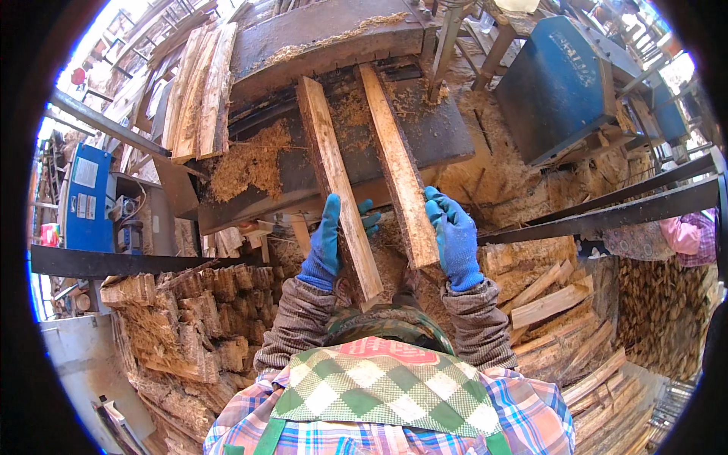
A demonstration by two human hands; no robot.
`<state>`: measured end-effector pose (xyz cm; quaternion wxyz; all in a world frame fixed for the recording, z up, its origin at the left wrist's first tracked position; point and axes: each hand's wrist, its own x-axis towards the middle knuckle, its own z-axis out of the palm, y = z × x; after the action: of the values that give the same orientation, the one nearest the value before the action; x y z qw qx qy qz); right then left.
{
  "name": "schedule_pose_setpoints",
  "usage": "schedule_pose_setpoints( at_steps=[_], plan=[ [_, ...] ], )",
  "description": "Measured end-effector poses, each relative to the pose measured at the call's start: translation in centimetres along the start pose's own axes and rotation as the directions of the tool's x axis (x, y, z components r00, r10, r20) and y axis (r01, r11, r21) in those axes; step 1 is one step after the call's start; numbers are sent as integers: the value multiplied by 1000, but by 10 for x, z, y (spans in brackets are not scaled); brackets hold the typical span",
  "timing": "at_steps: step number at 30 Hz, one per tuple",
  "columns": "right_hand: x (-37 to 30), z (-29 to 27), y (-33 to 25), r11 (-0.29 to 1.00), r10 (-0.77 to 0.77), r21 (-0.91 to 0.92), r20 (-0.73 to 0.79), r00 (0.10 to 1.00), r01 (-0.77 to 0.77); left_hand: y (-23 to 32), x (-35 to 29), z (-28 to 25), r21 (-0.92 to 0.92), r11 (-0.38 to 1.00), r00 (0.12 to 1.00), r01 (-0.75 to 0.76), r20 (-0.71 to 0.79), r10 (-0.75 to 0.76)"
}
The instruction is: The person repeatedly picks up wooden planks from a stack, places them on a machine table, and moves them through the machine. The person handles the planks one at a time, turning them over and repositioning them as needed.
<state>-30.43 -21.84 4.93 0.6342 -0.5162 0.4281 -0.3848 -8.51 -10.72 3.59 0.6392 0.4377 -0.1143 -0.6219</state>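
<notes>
Two long rough wooden strips lie side by side, their far ends on a dark metal machine table (pixel 440 136) and their near ends jutting out toward me. My left hand (pixel 326 243), in a blue and teal work glove, is wrapped under the left wooden strip (pixel 339 178); its fingertips show on the strip's right side. The right wooden strip (pixel 396 163) has bark along its edge. My right hand (pixel 455 236), gloved alike, grips that strip's right edge near the close end. Its fingers under the wood are hidden.
Sawdust (pixel 254 163) heaps on the table's left, below several stacked boards (pixel 201 95). Wood piles stand at my left (pixel 197 326) and right (pixel 561 303). A blue machine housing (pixel 557 87) is at the far right; a dark metal bar (pixel 622 212) crosses nearer. Another person's pink sleeve (pixel 682 236) shows at the right edge.
</notes>
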Motion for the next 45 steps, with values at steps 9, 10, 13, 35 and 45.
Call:
schedule_pose_setpoints(
  at_steps=[9,10,13,35,45],
  plan=[
    [58,30,26,698,-473,-690,-242,847,193,-6,11,1,56,998,997,-35,-65,38],
    [72,36,27,677,-516,-697,-221,827,236,-7,10,1,66,997,996,-32,-76,37],
    [119,59,23,613,-609,-726,-184,772,310,-9,8,2,95,995,995,-40,-93,49],
    [-41,64,85,975,-129,-163,127,984,149,-4,8,-9,162,975,974,-152,-141,175],
    [-19,38,28,952,-114,-279,68,991,129,-10,15,-53,237,969,783,-73,-588,203]
  ],
)
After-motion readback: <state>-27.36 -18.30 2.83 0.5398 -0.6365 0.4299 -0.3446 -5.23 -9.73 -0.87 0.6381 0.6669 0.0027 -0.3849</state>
